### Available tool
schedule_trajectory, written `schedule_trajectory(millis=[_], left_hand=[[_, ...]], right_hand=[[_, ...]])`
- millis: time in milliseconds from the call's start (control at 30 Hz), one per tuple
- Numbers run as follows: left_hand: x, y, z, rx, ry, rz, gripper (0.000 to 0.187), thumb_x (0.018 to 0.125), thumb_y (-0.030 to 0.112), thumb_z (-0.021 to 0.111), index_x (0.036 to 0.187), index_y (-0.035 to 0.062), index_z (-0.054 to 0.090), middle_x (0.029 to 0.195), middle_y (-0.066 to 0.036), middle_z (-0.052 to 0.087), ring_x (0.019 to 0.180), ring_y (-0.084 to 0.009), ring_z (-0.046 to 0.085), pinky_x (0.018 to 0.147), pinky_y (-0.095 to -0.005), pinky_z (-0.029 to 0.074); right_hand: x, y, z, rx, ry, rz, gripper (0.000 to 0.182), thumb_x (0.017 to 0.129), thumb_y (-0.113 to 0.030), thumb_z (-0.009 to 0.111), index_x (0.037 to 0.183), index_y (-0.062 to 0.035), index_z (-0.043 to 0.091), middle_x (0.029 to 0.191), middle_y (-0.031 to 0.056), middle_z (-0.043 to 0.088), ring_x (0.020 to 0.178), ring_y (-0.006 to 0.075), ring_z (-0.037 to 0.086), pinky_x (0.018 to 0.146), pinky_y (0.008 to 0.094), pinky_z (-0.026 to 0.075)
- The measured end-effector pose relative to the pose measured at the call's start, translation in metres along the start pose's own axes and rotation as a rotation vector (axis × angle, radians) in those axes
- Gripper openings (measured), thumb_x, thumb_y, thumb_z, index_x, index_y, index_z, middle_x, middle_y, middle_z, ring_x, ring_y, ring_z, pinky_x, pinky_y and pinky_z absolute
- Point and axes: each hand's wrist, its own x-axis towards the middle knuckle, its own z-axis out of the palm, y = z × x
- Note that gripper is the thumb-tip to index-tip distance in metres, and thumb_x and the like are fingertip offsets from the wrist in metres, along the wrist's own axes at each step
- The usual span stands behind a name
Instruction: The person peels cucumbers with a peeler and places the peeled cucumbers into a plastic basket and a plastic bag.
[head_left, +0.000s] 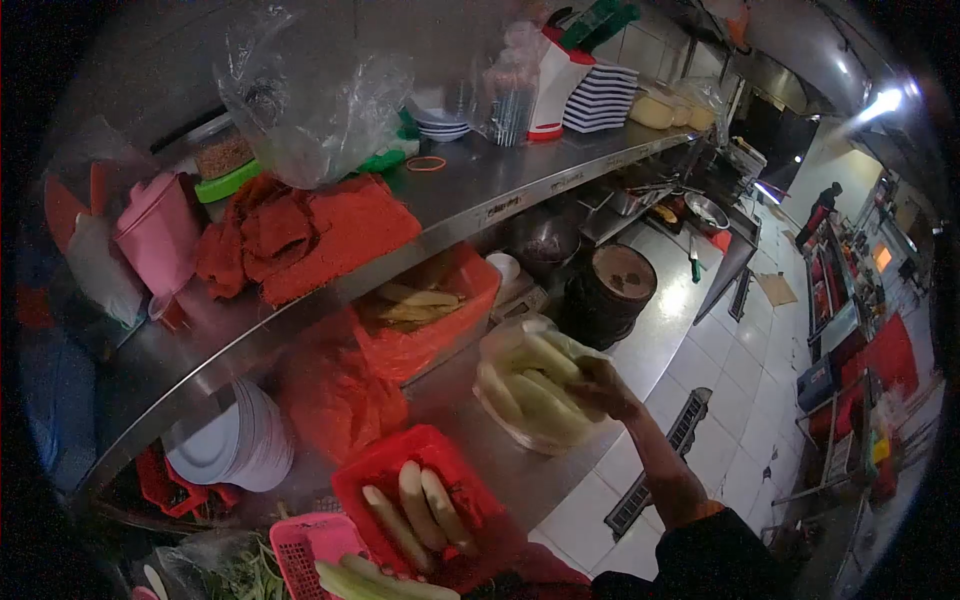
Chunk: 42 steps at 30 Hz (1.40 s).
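My right hand [600, 388] reaches to a clear plastic bag [490, 385] full of pale, long vegetables like peeled cucumbers [545, 395]. Its fingers are closed around the end of one cucumber at the bag's right side. In the red basket [345, 480] closer to me lie three more peeled cucumbers [412, 505]. At the bottom edge, pale green cucumbers [365, 582] lie over the basket's near corner. Only a little of my left hand [405, 577] shows there, its fingers against these cucumbers; most of it is hidden.
A pink basket [295, 545] and leafy greens [240, 575] are at lower left. White plates [225, 440] stack beneath the steel shelf [470, 200]. A red-lined bin [430, 325] and dark pot [610, 290] stand behind the bag. A person [822, 210] is far right.
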Motion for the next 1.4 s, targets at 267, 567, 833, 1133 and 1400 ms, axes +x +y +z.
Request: schedule_trajectory(millis=[267, 567, 833, 1133, 1400], left_hand=[[0.002, 0.001, -0.002, 0.010, 0.036, -0.007, 0.078, 0.078, 0.061, 0.055, 0.137, 0.0168, 0.030, 0.114, -0.012, 0.050, 0.097, -0.0325, 0.053, 0.085, -0.0541, 0.041], [0.008, -0.004, 0.004, 0.026, 0.003, -0.024, 0.078, 0.078, 0.061, 0.054, 0.138, 0.0170, 0.029, 0.116, -0.012, 0.050, 0.098, -0.0323, 0.052, 0.086, -0.0537, 0.041], [0.006, -0.008, 0.006, 0.023, -0.013, -0.024, 0.079, 0.078, 0.062, 0.054, 0.138, 0.0172, 0.029, 0.117, -0.012, 0.049, 0.099, -0.0322, 0.052, 0.086, -0.0534, 0.041], [0.007, -0.010, 0.011, 0.039, 0.024, -0.014, 0.079, 0.078, 0.062, 0.053, 0.138, 0.0173, 0.029, 0.119, -0.011, 0.048, 0.100, -0.0320, 0.051, 0.086, -0.0530, 0.041], [0.014, -0.024, 0.024, 0.042, 0.005, -0.015, 0.080, 0.078, 0.063, 0.053, 0.138, 0.0175, 0.028, 0.121, -0.011, 0.048, 0.101, -0.0318, 0.050, 0.086, -0.0527, 0.040]], right_hand=[[-0.045, -0.077, -0.011, 0.966, 0.686, -0.083, 0.023, 0.077, -0.014, 0.061, 0.095, -0.0069, 0.050, 0.076, 0.0029, 0.051, 0.065, 0.0149, 0.051, 0.060, 0.0289, 0.046], [-0.050, -0.071, -0.005, 0.930, 0.545, -0.269, 0.024, 0.080, -0.022, 0.065, 0.091, -0.0116, 0.047, 0.069, 0.0021, 0.047, 0.057, 0.0141, 0.048, 0.052, 0.0307, 0.044], [0.001, -0.040, 0.008, -0.459, 0.227, -0.160, 0.055, 0.076, -0.041, 0.070, 0.109, -0.0011, 0.052, 0.096, 0.0163, 0.061, 0.084, 0.0294, 0.060, 0.072, 0.0431, 0.048], [0.098, 0.113, 0.035, -0.807, 0.139, -0.669, 0.045, 0.081, -0.032, 0.059, 0.118, -0.0065, 0.054, 0.115, 0.0156, 0.055, 0.104, 0.0352, 0.053, 0.085, 0.0450, 0.044], [0.123, 0.035, 0.012, -1.097, -0.168, -0.219, 0.042, 0.078, -0.036, 0.058, 0.108, -0.0067, 0.060, 0.110, 0.0201, 0.057, 0.099, 0.0390, 0.055, 0.080, 0.0491, 0.046]])
